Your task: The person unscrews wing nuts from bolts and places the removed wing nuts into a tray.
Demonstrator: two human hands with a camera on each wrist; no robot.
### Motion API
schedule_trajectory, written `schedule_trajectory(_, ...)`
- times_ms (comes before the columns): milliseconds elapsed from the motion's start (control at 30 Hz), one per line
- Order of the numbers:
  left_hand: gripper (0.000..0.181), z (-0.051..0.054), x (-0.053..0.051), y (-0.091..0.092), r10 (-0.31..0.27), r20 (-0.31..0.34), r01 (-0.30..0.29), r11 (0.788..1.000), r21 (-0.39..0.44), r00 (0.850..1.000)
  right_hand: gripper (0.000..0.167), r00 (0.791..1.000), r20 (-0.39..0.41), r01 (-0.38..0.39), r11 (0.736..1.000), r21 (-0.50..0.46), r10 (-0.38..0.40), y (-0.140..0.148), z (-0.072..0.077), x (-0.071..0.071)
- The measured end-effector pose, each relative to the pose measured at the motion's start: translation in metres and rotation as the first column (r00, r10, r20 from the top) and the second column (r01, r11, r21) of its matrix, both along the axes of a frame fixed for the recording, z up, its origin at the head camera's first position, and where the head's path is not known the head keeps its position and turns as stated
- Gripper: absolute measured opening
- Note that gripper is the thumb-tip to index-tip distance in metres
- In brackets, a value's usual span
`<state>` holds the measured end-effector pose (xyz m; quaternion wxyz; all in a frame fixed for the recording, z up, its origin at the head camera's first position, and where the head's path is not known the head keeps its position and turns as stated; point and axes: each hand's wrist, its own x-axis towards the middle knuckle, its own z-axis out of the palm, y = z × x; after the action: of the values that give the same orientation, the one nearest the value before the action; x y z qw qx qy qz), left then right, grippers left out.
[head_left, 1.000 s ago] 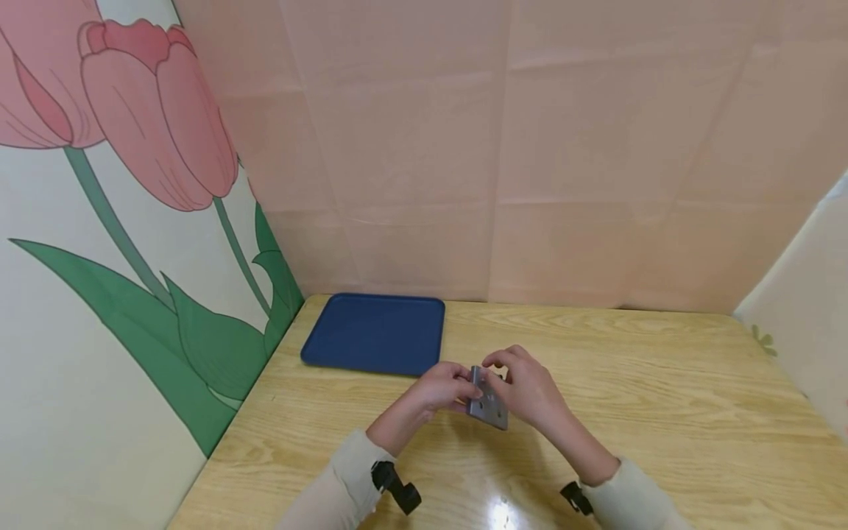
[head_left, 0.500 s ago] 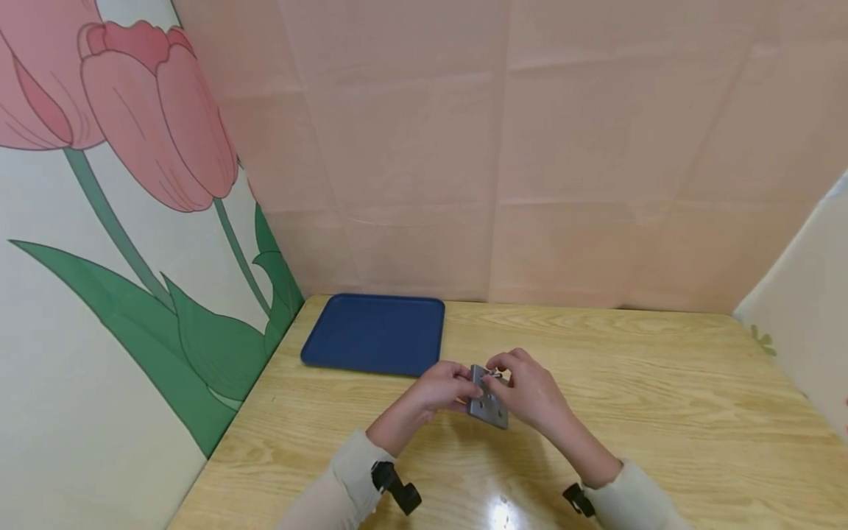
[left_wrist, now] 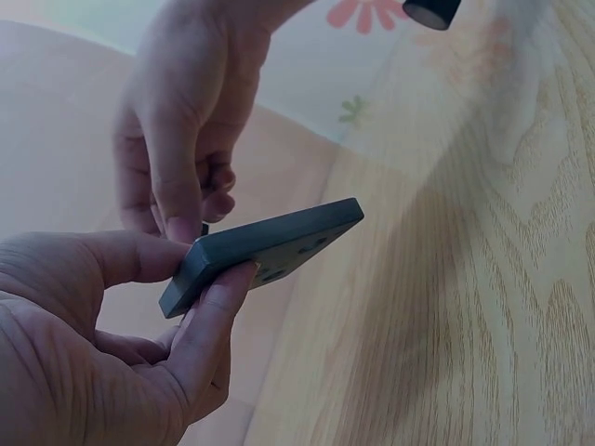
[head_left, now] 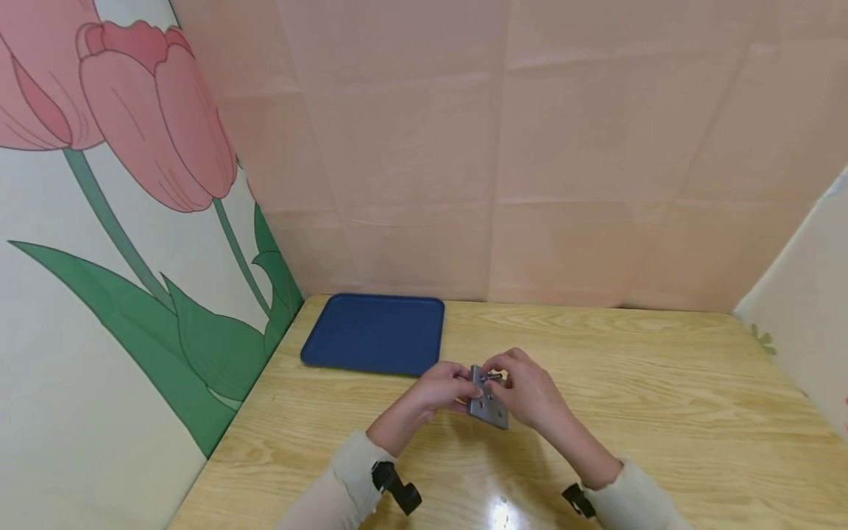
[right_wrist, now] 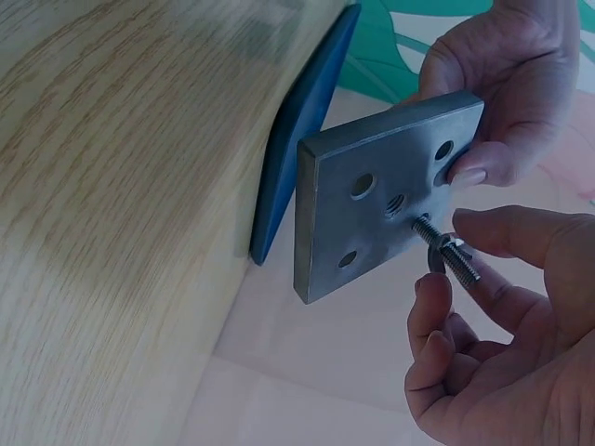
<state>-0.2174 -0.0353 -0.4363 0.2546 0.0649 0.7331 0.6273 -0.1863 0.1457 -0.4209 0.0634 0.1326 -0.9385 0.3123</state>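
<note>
Grips a grey square metal plate (right_wrist: 372, 228) by one edge in the left hand (head_left: 439, 387), pinched between thumb and fingers, and holds it tilted in the air above the wood-grain worktop (head_left: 662, 383). Shows round holes near the corners of the broad face, plus a threaded hole in the middle. Has a threaded rod (right_wrist: 468, 271) standing out from one corner hole close to the held edge, with a wing nut (right_wrist: 452, 242) partway along. Curls the thumb and fingers of the right hand (head_left: 530, 390) around the wing nut, just beside the plate; leaves exact thumb contact hard to tell. Includes a dark blue rectangular tray (head_left: 374, 333), lying flat on the worktop, beyond the left hand and near the back edge. Bears black wrist mounts (head_left: 396, 487) at the cuffs of both pale sleeves (head_left: 344, 471). Ends at the back in a creased pinkish backdrop (head_left: 563, 147), and at the left in a tulip-printed panel (head_left: 142, 125).
</note>
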Motion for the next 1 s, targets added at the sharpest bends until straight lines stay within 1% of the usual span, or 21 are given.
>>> schedule_trajectory(300, 0.022, 0.0002, 0.0015, -0.0005, 0.001, -0.005, -0.001, 1.0, 0.005, 1.0, 0.01, 1.0, -0.019, 0.001, 1.0, -0.006, -0.001, -0.0026, 0.0, 0.0003)
schedule_trajectory(533, 0.022, -0.0004, 0.0028, 0.0003, -0.012, -0.017, 0.012, 1.0, -0.007, 1.0, 0.016, 0.997, -0.073, 0.029, 1.0, -0.011, -0.03, -0.0014, 0.0005, -0.0029)
schedule_trajectory(833, 0.024, 0.0014, 0.0021, -0.0002, 0.002, -0.008, -0.002, 1.0, 0.004, 1.0, 0.013, 0.999, -0.044, 0.01, 1.0, 0.0, -0.01, -0.0001, -0.0003, -0.0003)
schedule_trajectory(1000, 0.025, 0.0019, 0.0013, -0.0006, 0.01, -0.006, -0.01, 1.0, -0.009, 1.0, 0.014, 0.999, -0.029, 0.012, 1.0, 0.003, -0.012, 0.0016, 0.0001, 0.0008)
